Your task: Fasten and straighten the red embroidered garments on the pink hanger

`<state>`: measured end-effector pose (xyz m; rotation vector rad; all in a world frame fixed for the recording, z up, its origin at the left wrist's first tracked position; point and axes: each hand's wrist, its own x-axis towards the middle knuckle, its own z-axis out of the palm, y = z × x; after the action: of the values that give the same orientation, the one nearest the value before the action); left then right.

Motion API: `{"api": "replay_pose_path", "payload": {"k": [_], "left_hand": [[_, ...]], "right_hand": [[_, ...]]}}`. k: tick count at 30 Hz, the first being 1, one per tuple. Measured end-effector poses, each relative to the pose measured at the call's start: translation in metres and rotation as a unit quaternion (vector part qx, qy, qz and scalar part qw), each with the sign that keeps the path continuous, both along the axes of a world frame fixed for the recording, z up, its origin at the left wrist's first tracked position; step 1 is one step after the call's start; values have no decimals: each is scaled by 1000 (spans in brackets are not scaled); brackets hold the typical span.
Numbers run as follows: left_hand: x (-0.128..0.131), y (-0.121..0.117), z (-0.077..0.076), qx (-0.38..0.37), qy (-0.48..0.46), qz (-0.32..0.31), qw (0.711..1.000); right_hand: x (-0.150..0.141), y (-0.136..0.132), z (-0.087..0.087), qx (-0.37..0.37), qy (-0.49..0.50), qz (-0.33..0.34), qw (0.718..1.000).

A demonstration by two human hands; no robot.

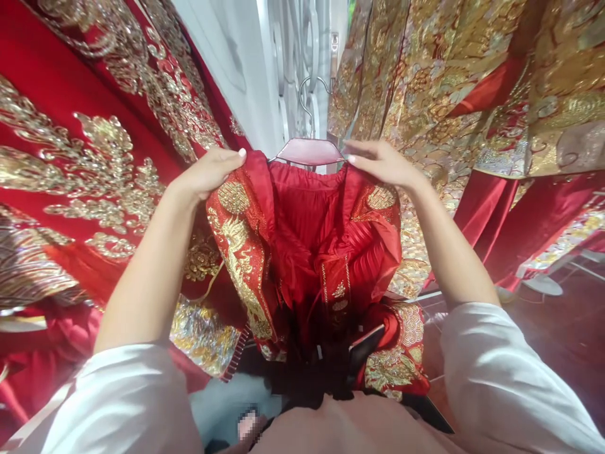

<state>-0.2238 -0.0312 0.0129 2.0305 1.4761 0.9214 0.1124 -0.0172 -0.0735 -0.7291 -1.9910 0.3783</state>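
Note:
A red jacket [307, 221] with gold embroidery hangs in front of me on a hanger [311, 151] with a pinkish centre panel and a metal hook. My left hand [210, 170] is closed on the jacket's left shoulder, thumb on top and fingers mostly hidden behind the cloth. At the right shoulder, my right hand [380, 162] grips the jacket with its thumb in front; its fingers reach over the back. The jacket is spread between both hands, its front opening showing a pleated red inside. Its lower part falls into shadow near my body.
Red garments [108, 132] with gold beading hang close on the left. On the right hang gold brocade garments [416, 75] with red cloth below. A white panel [231, 50] and white rings [312, 31] stand behind the hanger. A dark flat object [366, 347] lies below the jacket.

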Motion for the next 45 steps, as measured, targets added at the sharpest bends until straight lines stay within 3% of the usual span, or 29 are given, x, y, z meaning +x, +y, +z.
{"api": "replay_pose_path", "payload": {"k": [3, 7, 12, 16, 18, 20, 22, 24, 27, 29, 32, 36, 38, 41, 43, 45], "left_hand": [[0, -2, 1, -59, -50, -8, 997], [-1, 7, 6, -81, -42, -11, 996], [-2, 28, 2, -186, -80, -47, 978], [1, 33, -10, -286, -35, -30, 957], [2, 27, -13, -245, 29, -51, 968], [3, 17, -13, -116, 127, -81, 982], [4, 5, -11, 37, 219, -86, 971], [6, -7, -11, 136, 270, -66, 951], [11, -23, -13, 165, 299, -41, 939], [15, -31, -15, 165, 310, -32, 936], [19, -37, -18, 161, 314, -22, 935], [20, -38, -21, 166, 308, -16, 937], [19, -39, -21, 177, 314, -7, 933], [20, -44, -17, 188, 346, 21, 919], [22, -48, -15, 207, 366, 31, 907], [27, -51, -16, 223, 382, 31, 896]], "right_hand": [[18, -9, -16, -33, 7, -24, 999], [15, 0, -30, -63, 85, -47, 993], [12, 20, -29, -123, 116, 16, 985], [27, 20, -23, -86, 47, -32, 995], [37, 7, -24, -23, 4, -115, 993], [44, -17, -33, 50, -20, -232, 971], [45, -47, -51, 96, -63, -334, 936], [41, -76, -77, 102, -147, -392, 902], [30, -107, -118, 70, -257, -438, 859], [28, -117, -136, 35, -281, -463, 840], [36, -118, -150, 15, -244, -520, 818], [40, -113, -170, 43, -156, -600, 784], [29, -116, -186, 31, -174, -556, 812], [5, -131, -194, -1, -220, -403, 888], [-3, -142, -177, 5, -173, -355, 919], [2, -143, -140, 44, -80, -369, 925]]}}
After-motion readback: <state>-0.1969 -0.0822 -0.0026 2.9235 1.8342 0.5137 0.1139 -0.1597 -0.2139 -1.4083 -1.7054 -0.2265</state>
